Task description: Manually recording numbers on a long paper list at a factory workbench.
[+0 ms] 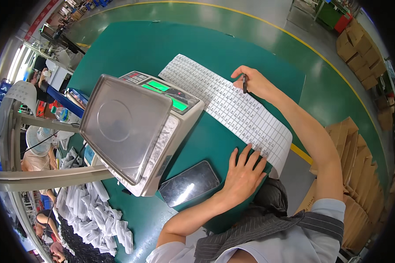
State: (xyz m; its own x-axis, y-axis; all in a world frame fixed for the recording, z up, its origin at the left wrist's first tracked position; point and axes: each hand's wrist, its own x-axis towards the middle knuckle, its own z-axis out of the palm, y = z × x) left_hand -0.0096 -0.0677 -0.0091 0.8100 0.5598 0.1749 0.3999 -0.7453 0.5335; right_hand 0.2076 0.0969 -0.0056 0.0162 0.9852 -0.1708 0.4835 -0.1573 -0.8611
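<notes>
A long white sheet of small labels (pixel 232 109) lies slantwise across the green table, many of its cells bearing handwritten marks. My right hand (pixel 258 83) is closed around a black pen (pixel 245 84) over the sheet's far edge. Flat and with fingers spread, my left hand (pixel 243 177) rests at the sheet's near edge, fingertips on the paper. The sheet's near right end curls down over the table edge. Left of my left hand lies a dark phone (pixel 189 183), screen up. A weighing scale (pixel 126 127) with a metal pan and lit green displays stands beside the sheet.
The green table (pixel 197 39) extends beyond the scale. White wrapped packets (pixel 92 210) are heaped at lower left, near a pale metal frame (pixel 52 175). Flattened cardboard (pixel 360 188) leans at right; stacked boxes (pixel 360 50) stand farther off. Other people are at far left.
</notes>
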